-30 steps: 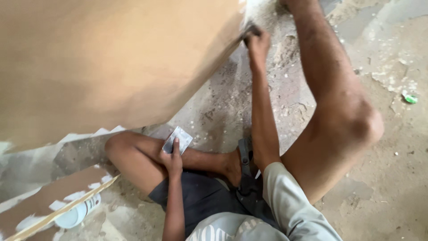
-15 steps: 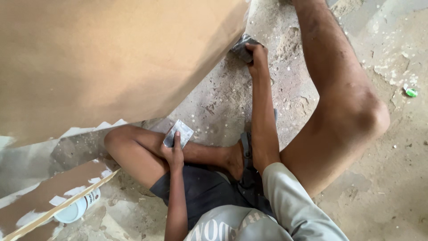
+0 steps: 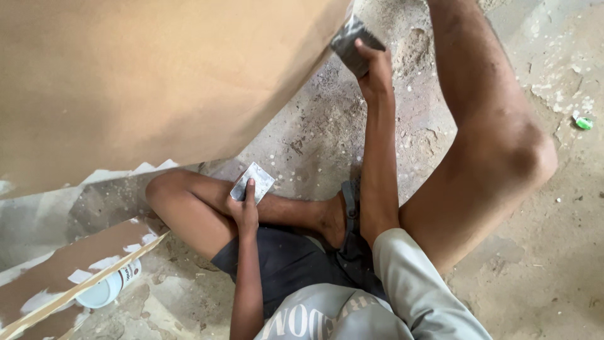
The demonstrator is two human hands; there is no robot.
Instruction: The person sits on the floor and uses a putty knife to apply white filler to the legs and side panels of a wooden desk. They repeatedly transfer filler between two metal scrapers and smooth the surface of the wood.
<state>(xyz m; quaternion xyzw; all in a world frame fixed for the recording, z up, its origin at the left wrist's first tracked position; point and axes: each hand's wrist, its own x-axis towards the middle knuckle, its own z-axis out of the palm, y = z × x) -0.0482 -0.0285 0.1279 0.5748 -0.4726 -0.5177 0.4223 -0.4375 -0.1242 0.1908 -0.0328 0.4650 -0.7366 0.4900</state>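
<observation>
I sit on a dusty floor in front of a large brown board [image 3: 157, 82] that leans across the upper left. My right hand [image 3: 375, 66] is stretched forward and grips a dark grey sanding block [image 3: 352, 44], pressed against the board's lower right edge. My left hand [image 3: 244, 211] rests on my bent left leg and holds a small flat grey scraper blade [image 3: 253, 181]. My right knee [image 3: 516, 157] is raised at the right.
A white can [image 3: 110, 286] lies on its side at the lower left under a thin wooden strip [image 3: 82, 286]. A panel with white filler patches [image 3: 56, 271] sits beside it. A small green scrap [image 3: 584, 123] lies on the concrete floor [image 3: 541, 264] at the right.
My right hand with the sanding block has slid down and back along the board's edge. The left hand with the scraper stays on my leg.
</observation>
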